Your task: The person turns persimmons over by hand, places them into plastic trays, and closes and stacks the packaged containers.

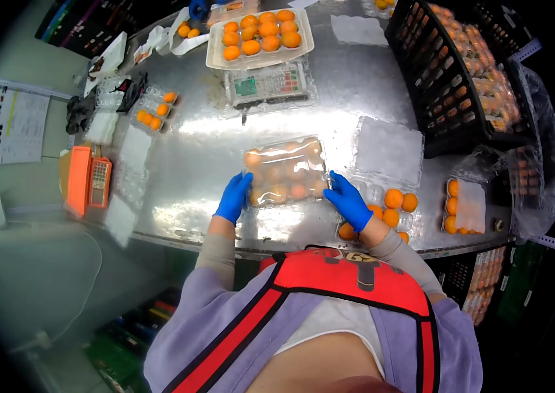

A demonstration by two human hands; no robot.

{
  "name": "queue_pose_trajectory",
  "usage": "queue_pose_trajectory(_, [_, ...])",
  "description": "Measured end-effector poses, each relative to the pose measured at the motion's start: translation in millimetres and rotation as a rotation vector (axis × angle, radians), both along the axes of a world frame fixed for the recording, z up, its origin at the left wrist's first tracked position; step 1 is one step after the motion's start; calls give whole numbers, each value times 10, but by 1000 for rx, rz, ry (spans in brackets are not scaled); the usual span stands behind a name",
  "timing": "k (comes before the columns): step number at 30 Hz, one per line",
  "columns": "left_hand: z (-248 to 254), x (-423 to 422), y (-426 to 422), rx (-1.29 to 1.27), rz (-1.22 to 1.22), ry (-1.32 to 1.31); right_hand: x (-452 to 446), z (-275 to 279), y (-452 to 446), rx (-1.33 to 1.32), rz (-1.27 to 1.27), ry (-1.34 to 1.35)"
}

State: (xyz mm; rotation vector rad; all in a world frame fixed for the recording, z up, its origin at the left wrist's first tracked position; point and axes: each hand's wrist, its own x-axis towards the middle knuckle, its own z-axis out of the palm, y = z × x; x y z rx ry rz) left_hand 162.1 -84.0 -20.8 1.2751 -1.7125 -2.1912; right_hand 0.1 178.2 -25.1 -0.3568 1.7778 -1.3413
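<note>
The left hand (234,197) and right hand (348,200) wear 2 blue gloves (230,205); grey-beige cuffs (216,257), lilac jacket (189,327), white top (340,319), red bib (323,274) with dark print (366,278) and 2 black-edged straps (237,339).

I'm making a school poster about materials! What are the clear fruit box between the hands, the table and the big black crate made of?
Clamshell box: probably thin, glossy plastic; see-through, with shiny highlights.
Tabletop: likely stainless steel, softly polished; grey, with blurred bright reflections.
Crate: seems rigid plastic, fairly dull; slotted walls look moulded.
</note>
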Motion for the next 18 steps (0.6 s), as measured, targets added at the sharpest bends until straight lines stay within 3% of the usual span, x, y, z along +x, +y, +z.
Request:
queue_pose_trajectory(4, [39,-61,-27,-8,-2,-148,-98,-25,-76,-29,-8,-85])
queue_pose_trajectory(10, [173,-183,42,-40,39,-125,-407,385,-165,-139,-112,-518])
queue_pose_trajectory(12, [157,-248,-15,267,37,-50,-525,289,-165,-159,-123,-536])
queue_pose_trajectory(15, [107,-465,90,223,-34,27,-663,487,-205,-183,-161,-518])
queue_pose_trajectory(16, [0,-518,106,363,-54,115,-743,530,-190,-136,-214,-455])
queue_pose_trajectory(18, [21,-712,249,400,-71,198,-952,467,-137,-84,-250,-382])
